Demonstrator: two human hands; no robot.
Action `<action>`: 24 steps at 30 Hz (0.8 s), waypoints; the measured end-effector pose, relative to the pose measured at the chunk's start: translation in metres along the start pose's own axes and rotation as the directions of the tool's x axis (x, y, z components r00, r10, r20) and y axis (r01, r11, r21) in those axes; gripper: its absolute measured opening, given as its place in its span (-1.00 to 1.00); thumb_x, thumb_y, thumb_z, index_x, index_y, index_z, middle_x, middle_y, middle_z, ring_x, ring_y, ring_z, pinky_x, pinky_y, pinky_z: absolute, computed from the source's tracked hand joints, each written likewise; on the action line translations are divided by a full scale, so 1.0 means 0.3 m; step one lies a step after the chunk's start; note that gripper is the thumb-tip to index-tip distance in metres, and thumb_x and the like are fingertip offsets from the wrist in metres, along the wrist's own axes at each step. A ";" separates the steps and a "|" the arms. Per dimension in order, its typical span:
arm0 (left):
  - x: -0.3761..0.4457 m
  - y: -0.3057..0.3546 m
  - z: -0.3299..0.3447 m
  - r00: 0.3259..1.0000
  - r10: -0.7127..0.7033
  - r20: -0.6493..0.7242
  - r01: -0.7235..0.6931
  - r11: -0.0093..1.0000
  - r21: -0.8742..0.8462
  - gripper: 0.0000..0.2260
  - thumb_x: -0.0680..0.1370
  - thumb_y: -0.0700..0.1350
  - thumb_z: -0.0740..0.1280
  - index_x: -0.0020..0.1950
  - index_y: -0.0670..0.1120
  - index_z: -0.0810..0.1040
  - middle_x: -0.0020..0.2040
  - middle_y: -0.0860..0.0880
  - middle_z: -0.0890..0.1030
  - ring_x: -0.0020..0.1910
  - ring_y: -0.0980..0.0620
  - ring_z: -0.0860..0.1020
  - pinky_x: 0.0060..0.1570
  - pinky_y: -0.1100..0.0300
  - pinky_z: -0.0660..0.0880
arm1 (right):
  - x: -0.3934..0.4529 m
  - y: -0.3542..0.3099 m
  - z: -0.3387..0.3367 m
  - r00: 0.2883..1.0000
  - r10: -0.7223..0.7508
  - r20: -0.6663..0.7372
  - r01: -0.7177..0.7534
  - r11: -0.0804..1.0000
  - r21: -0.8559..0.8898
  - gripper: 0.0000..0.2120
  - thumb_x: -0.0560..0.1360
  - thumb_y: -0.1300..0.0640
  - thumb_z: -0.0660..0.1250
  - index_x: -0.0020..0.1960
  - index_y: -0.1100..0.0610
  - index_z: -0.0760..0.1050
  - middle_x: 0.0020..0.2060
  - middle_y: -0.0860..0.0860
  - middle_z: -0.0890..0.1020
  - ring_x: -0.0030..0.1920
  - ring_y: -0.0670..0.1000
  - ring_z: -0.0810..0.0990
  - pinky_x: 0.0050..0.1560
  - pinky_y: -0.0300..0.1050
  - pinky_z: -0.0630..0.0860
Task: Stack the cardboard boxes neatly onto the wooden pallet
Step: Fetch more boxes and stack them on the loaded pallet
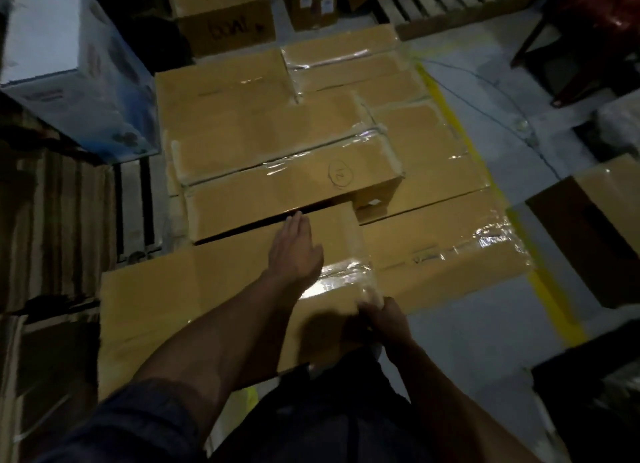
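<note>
Cardboard boxes (277, 140) lie packed side by side in a flat layer right in front of you, and shiny clear tape runs along their tops. The nearest box (249, 282) sits on top of that layer, close to your body, and a thin dark gap shows between it and the box with a circled number (294, 188) just behind it. Your left hand (294, 251) lies flat on the top of the nearest box, fingers straight and pointing at that gap, so it presses and does not grab. Your right hand (386, 318) is at the near right corner of the same box, with its fingers curled around the taped edge there. You cannot see the wood under the boxes, because they cover it. A yellow line (460, 123) is painted on the grey floor along the right side of the boxes. A white and blue box (79, 64) stands to the far left. Another brown box (595, 227) sits on the floor to the right, well apart from yours. More boxes and a bare wooden pallet (450, 1) lie farther back.
</note>
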State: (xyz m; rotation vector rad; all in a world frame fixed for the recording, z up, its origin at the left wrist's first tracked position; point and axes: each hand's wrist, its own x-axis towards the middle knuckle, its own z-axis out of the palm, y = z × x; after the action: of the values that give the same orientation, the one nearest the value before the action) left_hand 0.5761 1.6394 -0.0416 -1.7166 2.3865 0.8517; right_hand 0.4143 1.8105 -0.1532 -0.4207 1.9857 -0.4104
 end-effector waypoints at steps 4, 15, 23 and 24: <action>0.138 0.143 -0.004 0.999 0.043 0.019 -0.044 0.997 0.068 -0.39 0.64 0.08 0.16 0.58 -0.20 0.09 0.57 -0.18 0.16 0.54 -0.14 0.14 0.50 0.01 0.08 | -0.196 -0.141 -0.102 0.996 0.019 0.088 -0.025 0.997 0.070 -0.42 0.45 -0.31 0.39 0.26 0.09 0.56 0.12 0.09 0.66 0.18 0.11 0.62 0.15 -0.11 0.49; 0.338 0.193 0.061 0.988 -0.030 0.153 0.013 0.994 0.108 -0.58 0.57 0.13 0.31 0.23 -0.17 0.44 0.22 -0.19 0.52 0.18 -0.18 0.48 0.14 -0.04 0.46 | -0.136 -0.114 -0.073 0.992 0.070 0.108 -0.097 0.958 0.269 -0.40 0.36 -0.16 0.56 0.28 0.14 0.58 0.13 0.03 0.67 0.11 0.01 0.64 0.05 -0.19 0.52; 0.374 0.194 0.069 0.991 -0.061 0.117 0.047 0.992 0.119 -0.63 0.54 0.11 0.37 0.18 -0.13 0.49 0.12 -0.13 0.51 0.07 -0.10 0.48 0.00 0.00 0.48 | -0.158 -0.126 -0.104 0.996 0.076 0.051 -0.089 0.939 0.333 -0.57 0.44 -0.03 0.53 0.24 0.13 0.60 0.04 -0.02 0.67 -0.08 -0.07 0.59 -0.08 -0.28 0.49; 0.376 0.195 0.071 0.991 -0.061 0.116 0.048 0.992 0.116 -0.63 0.54 0.11 0.37 0.18 -0.13 0.49 0.13 -0.13 0.52 0.07 -0.10 0.48 0.01 -0.02 0.49 | -0.155 -0.126 -0.106 0.995 0.084 0.046 -0.094 0.934 0.344 -0.58 0.44 -0.02 0.53 0.23 0.13 0.61 0.03 -0.03 0.67 -0.11 -0.09 0.57 -0.13 -0.31 0.46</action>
State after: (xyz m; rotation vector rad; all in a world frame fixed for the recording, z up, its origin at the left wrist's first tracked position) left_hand 0.4768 1.5663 -0.0791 -1.6325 2.2546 0.7717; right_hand 0.4094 1.8021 -0.0859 -0.1124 1.8466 -0.6776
